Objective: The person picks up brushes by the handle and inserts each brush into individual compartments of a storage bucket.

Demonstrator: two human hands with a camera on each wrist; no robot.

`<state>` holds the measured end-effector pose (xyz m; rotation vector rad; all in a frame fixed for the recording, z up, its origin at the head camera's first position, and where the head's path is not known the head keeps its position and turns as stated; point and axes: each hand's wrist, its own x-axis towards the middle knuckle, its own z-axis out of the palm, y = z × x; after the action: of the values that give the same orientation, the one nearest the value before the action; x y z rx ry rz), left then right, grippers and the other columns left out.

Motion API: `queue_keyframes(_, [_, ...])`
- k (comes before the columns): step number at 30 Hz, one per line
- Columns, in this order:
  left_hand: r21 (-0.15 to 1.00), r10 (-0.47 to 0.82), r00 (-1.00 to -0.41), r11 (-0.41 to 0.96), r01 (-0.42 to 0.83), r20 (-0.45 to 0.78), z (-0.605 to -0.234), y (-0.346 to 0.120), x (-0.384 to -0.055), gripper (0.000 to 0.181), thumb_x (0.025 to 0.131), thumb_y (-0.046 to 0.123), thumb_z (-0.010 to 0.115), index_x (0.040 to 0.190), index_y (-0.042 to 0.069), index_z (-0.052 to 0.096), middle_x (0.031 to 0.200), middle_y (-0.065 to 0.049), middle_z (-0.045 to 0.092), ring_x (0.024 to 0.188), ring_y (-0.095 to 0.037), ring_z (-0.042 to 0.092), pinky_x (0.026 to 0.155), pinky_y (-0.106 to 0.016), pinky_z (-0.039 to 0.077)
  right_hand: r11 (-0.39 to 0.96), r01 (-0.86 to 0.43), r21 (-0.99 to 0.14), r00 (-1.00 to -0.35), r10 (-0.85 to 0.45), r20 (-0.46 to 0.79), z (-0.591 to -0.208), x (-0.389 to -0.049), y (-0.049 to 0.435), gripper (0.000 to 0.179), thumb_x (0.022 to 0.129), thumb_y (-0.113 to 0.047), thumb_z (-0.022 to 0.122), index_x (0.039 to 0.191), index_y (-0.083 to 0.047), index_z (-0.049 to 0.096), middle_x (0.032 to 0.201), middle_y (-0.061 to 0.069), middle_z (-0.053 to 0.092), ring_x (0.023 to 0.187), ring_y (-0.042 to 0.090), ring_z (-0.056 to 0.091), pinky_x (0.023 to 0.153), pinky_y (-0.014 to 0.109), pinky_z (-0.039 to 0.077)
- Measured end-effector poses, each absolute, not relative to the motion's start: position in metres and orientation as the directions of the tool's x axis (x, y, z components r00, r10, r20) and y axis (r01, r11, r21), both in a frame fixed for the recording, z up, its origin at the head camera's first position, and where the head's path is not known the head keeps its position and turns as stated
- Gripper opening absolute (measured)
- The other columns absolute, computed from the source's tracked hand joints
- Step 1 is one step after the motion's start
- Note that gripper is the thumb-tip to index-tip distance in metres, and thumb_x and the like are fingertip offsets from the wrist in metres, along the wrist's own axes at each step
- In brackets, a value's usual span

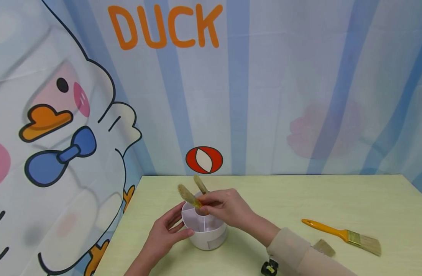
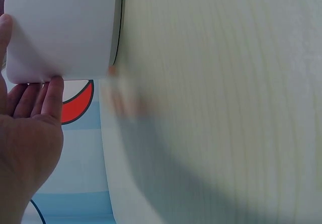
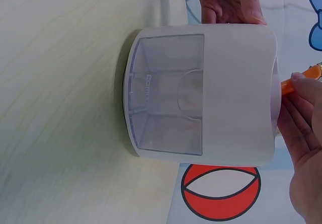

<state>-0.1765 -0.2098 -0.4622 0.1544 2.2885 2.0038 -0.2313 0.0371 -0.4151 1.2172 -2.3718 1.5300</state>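
Note:
A white round desk organizer (image 1: 208,240) with inner dividers stands upright on the table, a clear window in its side in the right wrist view. My left hand (image 1: 166,232) holds its left side, thumb at the front rim and fingers round the wall. My right hand (image 1: 229,207) pinches a paintbrush (image 1: 187,194), bristles up and tilted left over the organizer. Its orange handle (image 3: 287,87) points down into the opening; the handle's lower end is hidden. Just behind it a second paintbrush (image 1: 199,183) stands in the organizer, bristles up.
On the right of the pale table (image 1: 266,188) lies a paintbrush with an orange handle (image 1: 326,229). Nearer, the bristles of another brush (image 1: 324,247) show past my right sleeve (image 1: 293,245). A printed duck curtain (image 1: 266,96) hangs behind the table.

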Motion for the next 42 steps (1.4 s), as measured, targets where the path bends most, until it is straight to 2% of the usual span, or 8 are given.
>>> queue_keyframes(9, [0.988, 0.111, -0.994, 0.152, -0.003, -0.020, -0.462, -0.209, -0.177, 0.083, 0.088, 0.010, 0.090, 0.159, 0.003, 0.047, 0.162, -0.020, 0.049, 0.151, -0.040, 0.046, 0.113, -0.043, 0.053, 0.226, -0.682, -0.696, -0.663, -0.592, 0.457, -0.417, -0.233, 0.033, 0.026, 0.092, -0.008, 0.085, 0.117, -0.003, 0.081, 0.108, 0.008, 0.082, 0.094, 0.014, 0.080, 0.080, 0.016, 0.063])
queue_keyframes(16, [0.986, 0.105, -0.994, 0.167, -0.004, -0.021, -0.461, -0.208, -0.177, 0.083, 0.088, 0.013, 0.090, 0.158, 0.001, 0.048, 0.162, -0.021, 0.049, 0.150, -0.042, 0.046, 0.113, -0.047, 0.053, 0.269, -0.745, -0.610, -0.619, -0.620, 0.482, -0.414, -0.234, 0.029, 0.019, 0.092, -0.007, 0.085, 0.111, -0.005, 0.082, 0.104, 0.005, 0.082, 0.091, 0.011, 0.078, 0.079, 0.013, 0.061])
queue_keyframes(23, [0.988, 0.122, -0.992, 0.154, 0.000, -0.019, -0.461, -0.209, -0.177, 0.083, 0.088, 0.012, 0.090, 0.160, 0.003, 0.048, 0.162, -0.021, 0.050, 0.150, -0.041, 0.047, 0.113, -0.044, 0.052, 0.240, -0.749, -0.618, -0.606, -0.627, 0.490, -0.410, -0.232, 0.035, 0.028, 0.090, -0.004, 0.087, 0.117, -0.003, 0.080, 0.110, 0.009, 0.082, 0.095, 0.017, 0.080, 0.082, 0.017, 0.063])
queue_keyframes(31, [0.989, 0.128, -0.992, 0.146, 0.014, -0.005, -0.463, -0.209, -0.177, 0.084, 0.088, 0.014, 0.090, 0.160, 0.006, 0.048, 0.160, -0.020, 0.051, 0.149, -0.041, 0.048, 0.112, -0.041, 0.053, 0.244, -0.702, -0.669, -0.647, -0.611, 0.456, -0.404, -0.233, 0.052, 0.041, 0.091, -0.009, 0.087, 0.130, -0.002, 0.076, 0.118, 0.010, 0.080, 0.103, 0.022, 0.079, 0.088, 0.037, 0.067])
queue_keyframes(36, [0.989, 0.105, -0.994, 0.151, -0.007, -0.023, -0.464, -0.209, -0.178, 0.086, 0.086, 0.016, 0.093, 0.159, 0.007, 0.050, 0.160, -0.018, 0.052, 0.148, -0.040, 0.049, 0.111, -0.039, 0.054, 0.300, -0.681, -0.668, -0.675, -0.610, 0.415, -0.401, -0.235, 0.070, 0.040, 0.093, -0.011, 0.085, 0.132, -0.007, 0.076, 0.122, 0.006, 0.079, 0.104, 0.020, 0.078, 0.092, 0.032, 0.066])
queue_keyframes(42, [0.988, 0.085, -0.996, 0.155, -0.020, -0.033, -0.465, -0.208, -0.178, 0.087, 0.084, 0.017, 0.094, 0.159, 0.008, 0.051, 0.160, -0.016, 0.052, 0.149, -0.039, 0.049, 0.109, -0.037, 0.055, 0.373, -0.616, -0.694, -0.742, -0.571, 0.351, -0.402, -0.237, 0.097, 0.043, 0.093, -0.018, 0.086, 0.134, -0.008, 0.075, 0.125, 0.006, 0.078, 0.109, 0.020, 0.077, 0.095, 0.033, 0.065])
